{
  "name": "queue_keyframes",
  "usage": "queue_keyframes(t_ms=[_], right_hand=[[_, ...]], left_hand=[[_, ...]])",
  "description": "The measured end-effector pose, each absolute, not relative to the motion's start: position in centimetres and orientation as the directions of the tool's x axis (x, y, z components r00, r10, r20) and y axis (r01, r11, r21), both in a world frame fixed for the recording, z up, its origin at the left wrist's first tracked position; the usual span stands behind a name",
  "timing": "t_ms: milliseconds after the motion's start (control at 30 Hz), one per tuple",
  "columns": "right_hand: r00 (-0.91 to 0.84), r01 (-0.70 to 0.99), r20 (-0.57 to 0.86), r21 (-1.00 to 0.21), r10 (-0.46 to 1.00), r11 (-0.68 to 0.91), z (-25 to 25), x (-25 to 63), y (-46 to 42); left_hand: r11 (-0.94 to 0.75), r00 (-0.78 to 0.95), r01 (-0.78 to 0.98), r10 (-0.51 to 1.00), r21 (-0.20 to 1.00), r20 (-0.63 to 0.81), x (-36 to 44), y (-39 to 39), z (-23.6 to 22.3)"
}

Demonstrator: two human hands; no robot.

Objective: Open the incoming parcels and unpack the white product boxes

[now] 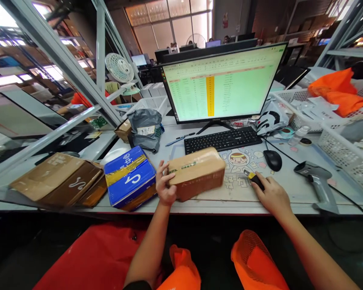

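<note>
A brown cardboard box (199, 171) sits slightly tilted on the desk in front of the keyboard. Gripping its left end is my left hand (165, 184), fingers on the top edge and side. My right hand (272, 193) is closed around a yellow and black box cutter (254, 179), whose tip points left toward the box. Box and cutter are apart. Left of my left hand lies a blue box (130, 177) with yellow tape across its top.
A monitor (220, 84) and black keyboard (222, 139) stand behind the box. Rightward are a mouse (272, 160), a barcode scanner (316, 183) and white baskets (347, 153). Brown boxes (59, 177) lie at far left; a grey parcel bag (145, 128) is behind the blue box.
</note>
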State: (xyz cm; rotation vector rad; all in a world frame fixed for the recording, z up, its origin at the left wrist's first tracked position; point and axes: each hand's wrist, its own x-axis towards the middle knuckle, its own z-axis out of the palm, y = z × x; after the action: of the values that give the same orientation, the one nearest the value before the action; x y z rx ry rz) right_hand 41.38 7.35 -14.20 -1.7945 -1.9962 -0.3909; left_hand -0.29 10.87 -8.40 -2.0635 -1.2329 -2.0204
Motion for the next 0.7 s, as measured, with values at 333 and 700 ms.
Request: queue_keyframes(t_ms=[333,700], right_hand=[[-0.359,0.661,0.652,-0.327,0.667,0.676,-9.5,38.7,1.0],[-0.562,0.653,0.540,-0.175,0.627,0.737,-5.7,35.9,0.7]], left_hand=[[-0.521,-0.288,0.623,0.542,0.584,0.790,4.9,8.0,-7.2],[-0.630,0.142,0.752,0.442,0.194,0.886,9.6,3.3,-7.3]])
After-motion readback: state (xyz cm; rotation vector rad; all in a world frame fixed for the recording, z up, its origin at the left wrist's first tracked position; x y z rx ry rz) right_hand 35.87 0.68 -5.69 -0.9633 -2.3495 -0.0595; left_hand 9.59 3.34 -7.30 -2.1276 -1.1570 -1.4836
